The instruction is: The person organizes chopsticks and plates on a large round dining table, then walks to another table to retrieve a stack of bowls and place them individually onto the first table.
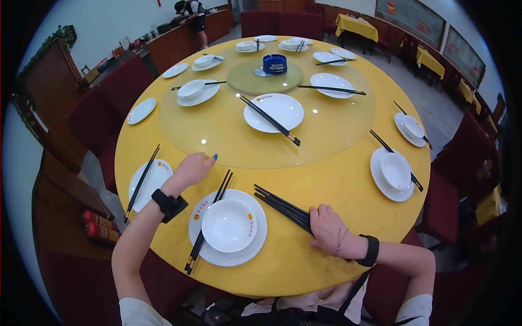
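Note:
My right hand (329, 228) grips a bundle of black chopsticks (284, 208), whose thin ends point left over the yellow tablecloth (310, 269). To its left, a white bowl (229, 225) sits on a white plate (257, 248). A pair of black chopsticks (198, 244) leans along that plate's left side. My left hand (195, 170) hovers near the glass turntable's front edge with its thumb apart; nothing shows in it, though the fingers are partly hidden. Beyond that wrist, another white plate (151, 183) carries a pair of chopsticks (142, 179).
On the glass turntable (228, 150), a white plate (273, 112) bears chopsticks, and a blue container (275, 64) stands farther back. Place settings ring the round table, including a bowl (395, 171) at right. Dark red chairs (446, 208) surround it. A person (193, 18) stands at the far counter.

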A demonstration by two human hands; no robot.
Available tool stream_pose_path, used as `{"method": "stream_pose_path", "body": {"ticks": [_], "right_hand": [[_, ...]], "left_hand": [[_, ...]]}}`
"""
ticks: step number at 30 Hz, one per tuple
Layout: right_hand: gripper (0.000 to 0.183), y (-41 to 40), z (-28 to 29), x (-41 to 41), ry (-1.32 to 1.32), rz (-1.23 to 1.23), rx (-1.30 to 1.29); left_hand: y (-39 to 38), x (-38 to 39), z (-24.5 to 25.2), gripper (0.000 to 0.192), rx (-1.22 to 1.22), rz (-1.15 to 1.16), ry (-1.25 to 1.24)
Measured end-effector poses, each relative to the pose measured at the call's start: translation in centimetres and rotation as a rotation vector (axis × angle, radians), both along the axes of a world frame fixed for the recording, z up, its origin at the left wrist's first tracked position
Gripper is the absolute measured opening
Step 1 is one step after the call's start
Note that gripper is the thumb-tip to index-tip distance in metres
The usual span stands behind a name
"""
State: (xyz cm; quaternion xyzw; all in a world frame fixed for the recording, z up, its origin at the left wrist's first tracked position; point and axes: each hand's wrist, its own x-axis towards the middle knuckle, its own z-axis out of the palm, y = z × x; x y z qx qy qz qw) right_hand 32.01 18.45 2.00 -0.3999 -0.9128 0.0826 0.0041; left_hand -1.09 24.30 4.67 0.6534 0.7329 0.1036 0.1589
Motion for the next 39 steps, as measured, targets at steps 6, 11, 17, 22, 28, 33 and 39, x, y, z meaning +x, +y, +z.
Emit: {"method": "stream_pose_path", "body": {"ticks": [6,11,17,22,28,33,39], "right_hand": [[0.03,0.9,-1.2,0.5,-0.127,0.008,0.0],[0.017,1.3,-0.9,0.6,-0.059,0.007,-0.009],[0.019,1.4,1.4,2.3,0.279,-0.225,-0.314],[0.026,1.1,5.3,4.0,0.656,-0.124,-0.477],[0.038,3.3,6.1,7.2,0.825,0.348,-0.595],[0.027,4.0,5.1,9.5,1.02,0.29,-0.77],[0.02,2.0,4.4,10.7,1.152,0.174,-0.739]], "left_hand": [[-2.1,0.5,1.3,0.021,0.545,-0.026,-0.138],[-4.4,2.6,3.1,0.017,0.605,-0.096,-0.184],[-6.5,7.2,5.2,0.014,0.578,-0.219,-0.332],[-6.7,12.4,7.0,0.037,0.271,-0.455,-0.528],[-3.3,21.5,10.2,0.069,0.075,-0.819,-0.656],[-1.2,28.1,9.5,0.033,-0.022,-0.927,-1.082],[-5.0,31.6,4.8,0.017,0.143,-0.494,-1.012]]}}
